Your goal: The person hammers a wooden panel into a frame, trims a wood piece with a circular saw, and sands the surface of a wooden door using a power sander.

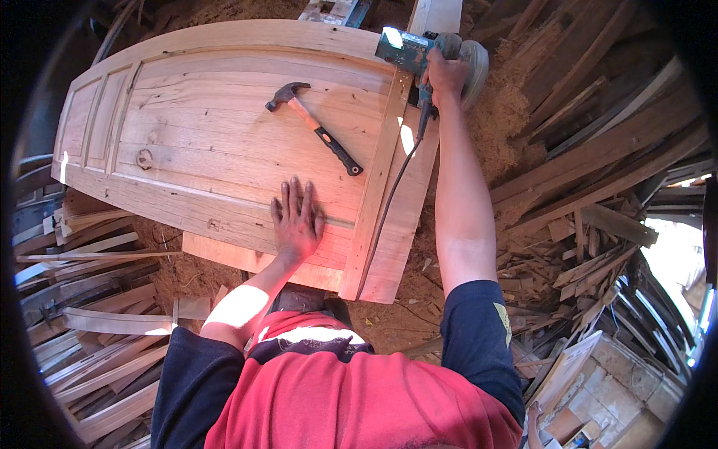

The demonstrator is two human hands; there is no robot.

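A paneled wooden door lies flat in front of me, its long side running left to right. My left hand rests palm down on its near part, fingers spread. At the door's far right end, my right hand grips the handle of a teal corded circular saw, with its round pale guard on the right. The black cord trails back toward me along the door's right end. A claw hammer with a black and orange handle lies on the panel between my hands. The saw's blade is hidden.
A wide pale board sits under the door's right end and juts out past it. Offcuts and long planks pile up on the right, with more wood strips stacked at left. Sawdust covers the ground.
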